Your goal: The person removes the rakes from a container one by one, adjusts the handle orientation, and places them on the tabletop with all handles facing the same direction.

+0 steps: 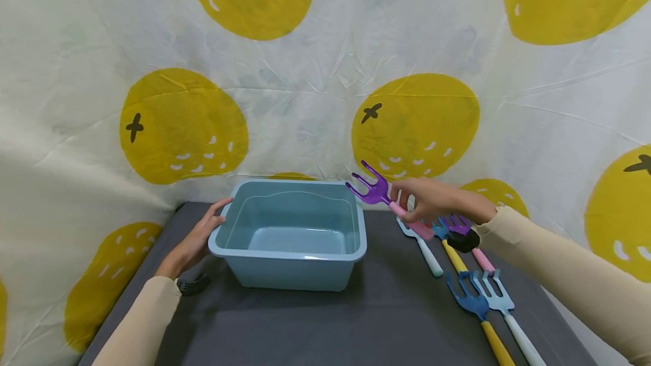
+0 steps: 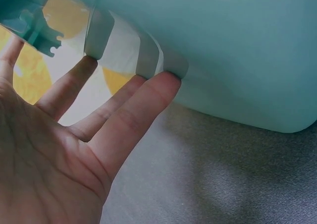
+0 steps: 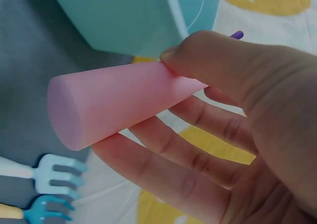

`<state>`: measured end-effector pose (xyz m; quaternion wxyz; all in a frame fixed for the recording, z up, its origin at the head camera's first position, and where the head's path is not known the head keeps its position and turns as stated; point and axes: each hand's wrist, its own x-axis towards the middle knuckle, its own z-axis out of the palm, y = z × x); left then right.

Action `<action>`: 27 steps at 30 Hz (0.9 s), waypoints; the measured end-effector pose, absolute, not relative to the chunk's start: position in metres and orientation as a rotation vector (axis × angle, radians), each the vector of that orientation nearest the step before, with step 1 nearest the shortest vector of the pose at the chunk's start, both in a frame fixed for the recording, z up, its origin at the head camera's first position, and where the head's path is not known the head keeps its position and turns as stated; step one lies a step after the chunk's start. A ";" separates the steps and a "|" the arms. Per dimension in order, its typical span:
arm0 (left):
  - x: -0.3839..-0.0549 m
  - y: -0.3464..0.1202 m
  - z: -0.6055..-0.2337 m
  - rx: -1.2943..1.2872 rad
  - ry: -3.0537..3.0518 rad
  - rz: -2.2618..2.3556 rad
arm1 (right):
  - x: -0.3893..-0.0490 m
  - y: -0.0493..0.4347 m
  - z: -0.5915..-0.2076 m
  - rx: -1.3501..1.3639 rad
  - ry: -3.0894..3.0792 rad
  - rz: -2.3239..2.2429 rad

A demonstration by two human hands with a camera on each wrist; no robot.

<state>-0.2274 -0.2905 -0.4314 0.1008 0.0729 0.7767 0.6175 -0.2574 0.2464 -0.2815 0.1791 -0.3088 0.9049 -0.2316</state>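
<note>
In the head view, my right hand (image 1: 431,199) holds up a small garden hand fork (image 1: 377,191) with purple tines and a pink handle, near the right rim of a blue plastic basin (image 1: 290,271). The right wrist view shows the thumb and fingers pinching the pink handle (image 3: 116,100), its butt end sticking out free. At the basin's left side, my left hand (image 1: 195,239) has its fingers stretched out. Seen from the left wrist, those fingertips (image 2: 166,83) touch the outer wall. The basin stands upright, and its visible inner floor is bare.
On the dark grey table (image 1: 315,326), several more hand forks lie to the right, among them a pale blue one (image 1: 495,301) and a blue one with a yellow handle (image 1: 475,303). Partly behind the right wrist is another purple fork (image 1: 483,260). A fruit-print cloth (image 1: 305,129) hangs behind.
</note>
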 end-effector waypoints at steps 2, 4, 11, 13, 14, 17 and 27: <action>-0.227 -0.291 -0.433 0.215 2.304 1.821 | -0.255 0.256 -0.290 -0.841 2.563 -0.694; -0.227 -0.292 -0.434 0.209 2.307 1.822 | -0.251 0.266 -0.299 -0.840 2.560 -0.736; -0.226 -0.294 -0.438 0.226 2.293 1.824 | -0.234 0.294 -0.334 -0.819 2.536 -0.832; -0.227 -0.294 -0.438 0.231 2.287 1.831 | -0.228 0.300 -0.342 -0.802 2.551 -0.839; -0.227 -0.294 -0.438 0.231 2.286 1.835 | -0.226 0.303 -0.347 -0.795 2.563 -0.838; -0.227 -0.293 -0.437 0.235 2.284 1.840 | -0.218 0.312 -0.361 -0.738 2.554 -0.884; -0.228 -0.293 -0.434 0.259 2.292 1.825 | -0.188 0.334 -0.408 -0.619 2.464 -1.101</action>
